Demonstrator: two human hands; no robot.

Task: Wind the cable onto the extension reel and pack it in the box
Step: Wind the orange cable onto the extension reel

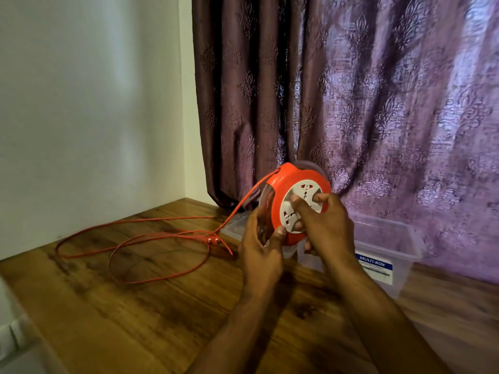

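Holding the orange extension reel [294,203] up above the tabletop [167,306], the left hand [260,252] grips its clear rear rim from below, thumb curled onto the orange edge. The right hand [322,225] lies across the white socket face, its fingers [302,209] curled and pinching the centre of that face. The orange cable [151,249] runs from the reel's upper left rim down to the tabletop, where it lies in loose loops toward the far left edge, beside the wall; its plug [213,240] rests among them. A clear plastic box [388,255] labelled MULTI-BOX stands behind the hands, against the purple curtain [351,90].
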